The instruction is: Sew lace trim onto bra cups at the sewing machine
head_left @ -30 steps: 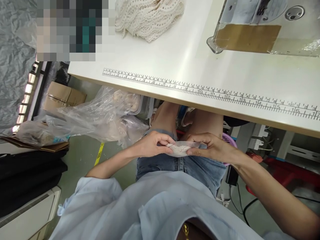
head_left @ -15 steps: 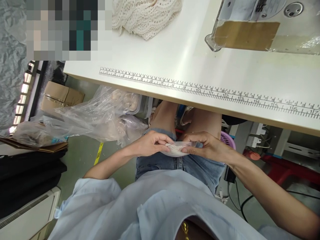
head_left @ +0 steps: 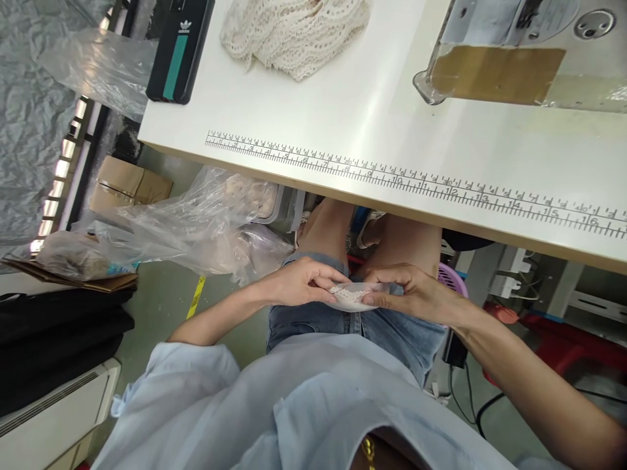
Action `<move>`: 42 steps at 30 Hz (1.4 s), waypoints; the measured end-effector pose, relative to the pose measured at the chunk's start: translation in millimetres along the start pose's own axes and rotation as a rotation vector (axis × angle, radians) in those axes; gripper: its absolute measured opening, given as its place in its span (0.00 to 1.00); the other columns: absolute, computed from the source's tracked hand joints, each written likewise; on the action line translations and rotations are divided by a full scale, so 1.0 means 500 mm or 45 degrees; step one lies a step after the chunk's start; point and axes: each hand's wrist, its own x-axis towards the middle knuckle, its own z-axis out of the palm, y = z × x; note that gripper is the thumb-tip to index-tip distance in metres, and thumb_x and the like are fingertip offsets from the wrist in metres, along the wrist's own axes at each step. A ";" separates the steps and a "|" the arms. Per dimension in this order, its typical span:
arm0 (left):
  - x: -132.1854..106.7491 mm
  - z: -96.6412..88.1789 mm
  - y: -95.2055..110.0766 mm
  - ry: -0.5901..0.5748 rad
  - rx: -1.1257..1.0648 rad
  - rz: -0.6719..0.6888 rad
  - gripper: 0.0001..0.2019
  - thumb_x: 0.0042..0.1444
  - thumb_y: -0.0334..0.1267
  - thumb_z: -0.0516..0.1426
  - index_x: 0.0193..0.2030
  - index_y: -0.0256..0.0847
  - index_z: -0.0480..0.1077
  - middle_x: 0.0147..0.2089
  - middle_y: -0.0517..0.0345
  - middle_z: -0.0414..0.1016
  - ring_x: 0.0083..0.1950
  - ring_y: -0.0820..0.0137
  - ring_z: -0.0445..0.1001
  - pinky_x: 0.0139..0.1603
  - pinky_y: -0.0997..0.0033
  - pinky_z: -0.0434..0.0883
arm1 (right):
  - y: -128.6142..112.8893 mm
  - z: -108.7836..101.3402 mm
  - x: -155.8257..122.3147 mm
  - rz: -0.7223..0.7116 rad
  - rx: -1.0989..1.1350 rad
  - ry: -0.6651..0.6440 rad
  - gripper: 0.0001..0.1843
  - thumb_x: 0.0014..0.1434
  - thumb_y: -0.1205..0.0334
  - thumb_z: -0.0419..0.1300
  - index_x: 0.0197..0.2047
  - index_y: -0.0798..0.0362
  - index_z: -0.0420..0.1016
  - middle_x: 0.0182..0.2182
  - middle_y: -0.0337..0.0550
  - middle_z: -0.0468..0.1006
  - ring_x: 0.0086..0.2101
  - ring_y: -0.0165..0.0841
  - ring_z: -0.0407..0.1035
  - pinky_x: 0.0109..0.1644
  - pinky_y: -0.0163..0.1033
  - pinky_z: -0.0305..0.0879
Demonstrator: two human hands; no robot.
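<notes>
Over my lap, below the table edge, both hands hold a small clear plastic bag (head_left: pixel 353 303) with white lacy or beaded material (head_left: pixel 349 294) inside; its exact kind is too small to tell. My left hand (head_left: pixel 306 282) pinches the bag's left side between thumb and fingers. On the other side, my right hand (head_left: pixel 404 290) grips it with the thumb in front and the fingers curled behind. A heap of cream eyelet lace (head_left: pixel 298 36) lies on the white table (head_left: pixel 313 111), away from my hands.
A sewing machine bed (head_left: pixel 499 72) is at the table's right, and a black phone (head_left: pixel 179 52) at its left corner. A printed ruler (head_left: pixel 396 179) runs along the front edge. Plastic bags (head_left: pixel 196 222), a cardboard box (head_left: pixel 127 186) and a purple basket (head_left: pixel 453 279) sit below.
The view has shifted slightly, so table and hands appear a little further right. Both hands keep their hold on the small bag with hardly any change in grip.
</notes>
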 end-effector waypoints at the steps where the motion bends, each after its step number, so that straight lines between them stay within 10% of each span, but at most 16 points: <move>1: 0.000 0.000 0.001 -0.002 0.000 0.006 0.20 0.51 0.34 0.60 0.53 0.40 0.72 0.40 0.57 0.81 0.39 0.71 0.77 0.40 0.77 0.69 | 0.000 0.000 0.000 -0.002 -0.009 -0.005 0.16 0.56 0.48 0.60 0.32 0.54 0.77 0.26 0.41 0.76 0.29 0.31 0.68 0.32 0.35 0.63; 42: 0.011 0.006 -0.005 0.144 -0.399 -0.152 0.10 0.46 0.35 0.65 0.36 0.33 0.76 0.31 0.57 0.79 0.29 0.78 0.73 0.32 0.81 0.67 | 0.011 -0.015 -0.002 -0.021 -0.029 -0.004 0.16 0.56 0.48 0.60 0.34 0.54 0.75 0.29 0.41 0.75 0.31 0.32 0.67 0.33 0.35 0.62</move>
